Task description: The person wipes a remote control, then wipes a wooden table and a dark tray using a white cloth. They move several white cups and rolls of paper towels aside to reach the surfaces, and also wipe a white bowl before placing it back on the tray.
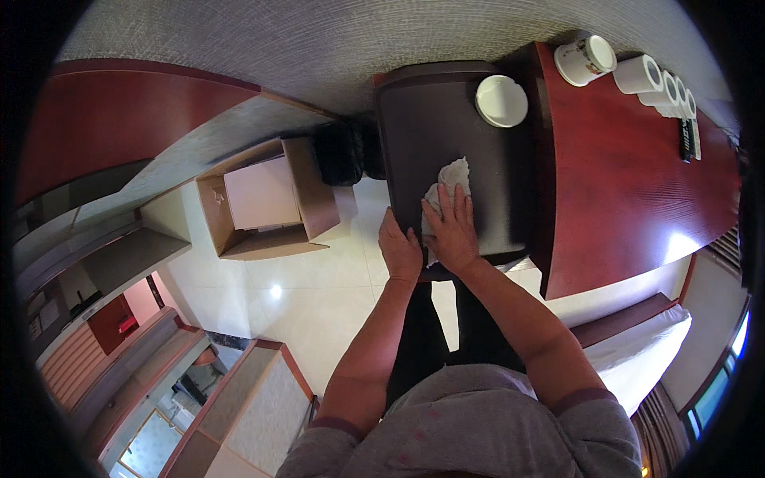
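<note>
A dark tray-like top (439,128) with rounded corners and a raised rim lies before me. My right hand (452,230) presses flat on a crumpled white cloth (455,173) against its surface, fingers pointing away from me. The cloth shows beyond the fingertips and along the hand's left side. At the near left of the top, my left hand (401,248) grips the edge, thumb towards the surface; its fingertips are partly hidden. A round white ashtray (502,101) sits at the far right corner of the top.
Right of the top stands a red wooden cabinet (615,179), bearing a white lidded canister (583,61), several white paper rolls (638,74) and a remote control (685,140). An open cardboard box (314,206) is on the tiled floor (317,293) to the left, beside a black furry object (338,153).
</note>
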`<act>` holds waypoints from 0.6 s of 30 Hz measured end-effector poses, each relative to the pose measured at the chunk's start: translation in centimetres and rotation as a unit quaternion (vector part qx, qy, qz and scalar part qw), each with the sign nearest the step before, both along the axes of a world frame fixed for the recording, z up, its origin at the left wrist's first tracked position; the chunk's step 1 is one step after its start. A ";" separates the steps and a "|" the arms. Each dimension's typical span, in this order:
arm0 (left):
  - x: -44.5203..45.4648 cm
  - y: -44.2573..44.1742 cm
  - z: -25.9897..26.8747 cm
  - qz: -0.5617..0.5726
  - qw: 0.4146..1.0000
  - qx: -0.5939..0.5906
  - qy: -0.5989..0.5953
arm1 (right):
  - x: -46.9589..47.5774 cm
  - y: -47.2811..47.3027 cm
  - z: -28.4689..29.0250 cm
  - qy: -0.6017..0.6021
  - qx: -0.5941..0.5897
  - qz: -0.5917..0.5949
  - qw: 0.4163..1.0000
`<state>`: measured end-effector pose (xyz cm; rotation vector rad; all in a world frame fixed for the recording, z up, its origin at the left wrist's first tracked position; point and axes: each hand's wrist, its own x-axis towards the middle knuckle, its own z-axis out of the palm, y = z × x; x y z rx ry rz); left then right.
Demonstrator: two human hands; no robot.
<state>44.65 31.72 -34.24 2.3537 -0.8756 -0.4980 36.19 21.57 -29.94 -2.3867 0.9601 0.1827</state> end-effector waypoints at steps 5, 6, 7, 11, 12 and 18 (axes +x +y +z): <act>0.6 0.0 -1.2 -0.009 0.999 0.010 0.046 | 1.2 -0.9 -3.0 -0.018 -0.108 -0.008 0.994; 0.6 0.1 -1.3 -0.009 0.999 0.010 0.048 | 1.5 -1.6 -3.3 -0.025 -0.123 -0.016 0.992; 0.6 0.3 -1.5 -0.010 0.998 0.011 0.056 | 2.0 -2.4 -3.7 -0.043 -0.147 -0.022 0.988; 0.7 0.6 -2.0 -0.019 0.998 0.009 0.058 | 5.2 -6.8 -4.9 -0.083 -0.154 -0.094 0.980; 0.7 0.7 -2.0 -0.024 0.998 0.004 0.052 | 5.8 -7.9 -5.1 -0.088 -0.161 -0.108 0.977; 0.7 1.0 -2.2 -0.037 0.998 0.003 0.042 | 10.5 -12.1 -6.6 -0.130 -0.160 -0.165 0.964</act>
